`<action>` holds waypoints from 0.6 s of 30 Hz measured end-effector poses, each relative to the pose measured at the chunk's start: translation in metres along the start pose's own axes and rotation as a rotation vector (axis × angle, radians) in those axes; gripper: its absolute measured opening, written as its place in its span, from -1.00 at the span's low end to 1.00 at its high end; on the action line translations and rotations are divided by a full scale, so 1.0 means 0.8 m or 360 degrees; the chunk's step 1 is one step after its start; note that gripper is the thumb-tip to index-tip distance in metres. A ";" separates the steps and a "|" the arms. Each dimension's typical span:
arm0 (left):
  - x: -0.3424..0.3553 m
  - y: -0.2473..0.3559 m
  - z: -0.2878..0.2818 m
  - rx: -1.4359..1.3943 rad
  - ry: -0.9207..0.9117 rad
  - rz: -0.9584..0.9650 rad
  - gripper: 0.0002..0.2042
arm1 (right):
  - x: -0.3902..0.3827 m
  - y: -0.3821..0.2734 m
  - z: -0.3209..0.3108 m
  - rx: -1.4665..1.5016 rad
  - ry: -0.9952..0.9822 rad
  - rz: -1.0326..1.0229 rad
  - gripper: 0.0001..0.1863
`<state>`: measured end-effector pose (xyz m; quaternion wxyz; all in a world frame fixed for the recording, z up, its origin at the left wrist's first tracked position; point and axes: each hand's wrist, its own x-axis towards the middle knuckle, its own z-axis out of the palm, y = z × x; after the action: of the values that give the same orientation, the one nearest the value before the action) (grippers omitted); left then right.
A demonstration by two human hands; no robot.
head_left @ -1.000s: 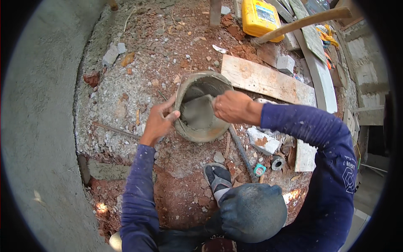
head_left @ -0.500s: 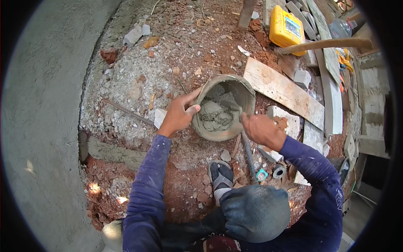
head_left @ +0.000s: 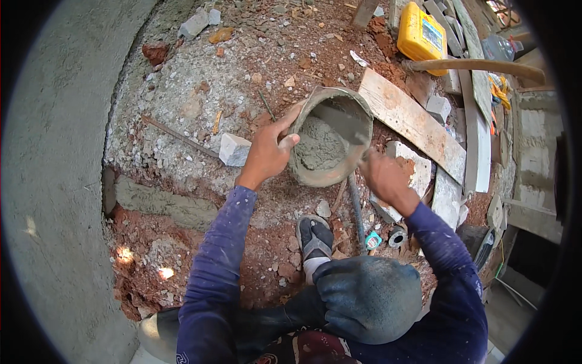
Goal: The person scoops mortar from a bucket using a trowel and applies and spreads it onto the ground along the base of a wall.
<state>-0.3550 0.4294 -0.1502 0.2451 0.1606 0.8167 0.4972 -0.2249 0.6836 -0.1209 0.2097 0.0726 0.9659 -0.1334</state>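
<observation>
A round mortar-caked bucket is in front of me, tilted so its mouth faces me. Wet grey mortar lies inside it. My left hand is closed on the bucket's left rim, its thumb over the edge. At the right rim, my right hand is closed, slightly smeared by motion, around the handle of a trowel; the handle is mostly hidden. The trowel's flat grey blade reaches into the bucket, above the mortar and near the far right wall.
A smooth concrete slab runs along the left. Wooden boards, a yellow jerrycan and a curved wooden handle lie at right. A white block sits beside my left hand. Near my sandalled foot is a teal tape measure.
The bucket has shifted slightly up and right in view. The trowel blade has come up from the mortar toward the bucket's far wall. My right hand has moved a little outward.
</observation>
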 end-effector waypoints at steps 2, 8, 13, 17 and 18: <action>-0.002 -0.003 0.003 0.0019 0.0098 0.0309 -0.42 | 0.011 -0.027 0.036 0.0269 0.0005 -0.0195 -0.55; -0.010 -0.016 0.006 -0.0120 0.0099 0.0216 -0.42 | 0.021 -0.051 0.048 0.1358 -0.0625 0.0138 -0.66; -0.014 -0.015 0.006 -0.0141 0.0085 0.0119 -0.41 | -0.023 -0.046 0.026 0.0896 -0.0210 0.0099 -0.61; -0.013 -0.013 0.006 -0.0060 0.0024 0.0146 -0.41 | -0.050 -0.059 0.038 0.0608 0.0199 -0.0100 -0.59; -0.012 -0.013 0.007 -0.0203 0.0084 0.0251 -0.42 | -0.052 -0.058 0.039 0.0606 0.0185 -0.0074 -0.61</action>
<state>-0.3441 0.4240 -0.1594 0.1934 0.1953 0.7743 0.5701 -0.1843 0.6271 -0.1202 0.1328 0.0963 0.9352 -0.3138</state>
